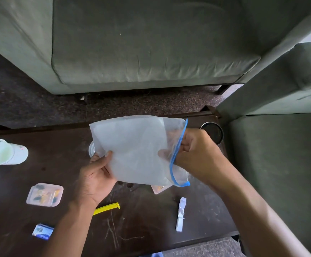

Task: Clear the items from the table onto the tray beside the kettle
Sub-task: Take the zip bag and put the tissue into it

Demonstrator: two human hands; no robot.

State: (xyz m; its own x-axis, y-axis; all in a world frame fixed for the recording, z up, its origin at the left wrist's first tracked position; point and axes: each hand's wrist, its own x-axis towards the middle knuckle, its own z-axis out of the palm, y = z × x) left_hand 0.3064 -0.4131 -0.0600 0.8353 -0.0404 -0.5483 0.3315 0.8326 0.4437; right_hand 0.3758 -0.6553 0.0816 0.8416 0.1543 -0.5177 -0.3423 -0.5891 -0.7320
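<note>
— What lies closest on the table (151, 229)?
— A small blue packet (43, 231), a yellow clip (106, 208) and a white clip (181, 214) standing lengthwise.
— And the hands?
— The left hand (95, 179) curls its fingers around the plastic bag (136, 149) at its lower left edge. The right hand (197, 153) pinches the blue zip edge shut-fisted.
— Where is the bag?
— Held above the table, blue opening facing right.
— Farther back?
— A white cup (6, 153) lying on its side, then the sofa (151, 43).

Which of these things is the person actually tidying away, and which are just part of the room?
To clear: zip bag held in both hands, white mug, snack container, yellow clip, white clip, small packet.

Just there: sofa, armchair, floor.
</note>
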